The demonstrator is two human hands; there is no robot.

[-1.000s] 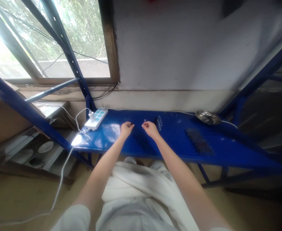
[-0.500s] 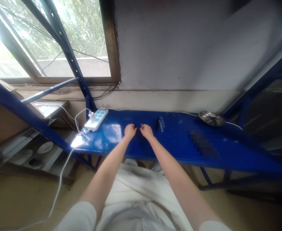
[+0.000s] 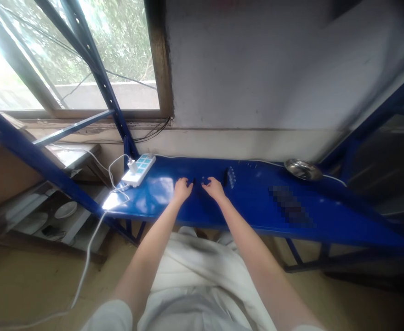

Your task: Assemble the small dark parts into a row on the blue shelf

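Note:
My left hand (image 3: 183, 189) is over the blue table, fingers parted and nothing between them. Just right of its fingertips lies a small dark piece (image 3: 194, 181), too small to name. My right hand (image 3: 214, 187) is beside it, thumb and fingers apart. A tiny clear piece (image 3: 202, 178) sits by its fingertips and looks separate from them. Farther right stands a row of small clear rounded pieces (image 3: 232, 178) beside a dark strip (image 3: 226, 177). The kind of these pieces cannot be made out.
On the blue table (image 3: 250, 211), a white power strip (image 3: 139, 170) with a plug and cord is at left. A shiny metal dish (image 3: 303, 169) and a blurred-out dark patch (image 3: 291, 205) are at right. Tiny bits (image 3: 252, 165) lie near the wall. Blue posts frame the table.
My hands came together with the small dark and clear pieces at their fingertips, then drew apart with fingers opening. Both small pieces now lie between them on the table.

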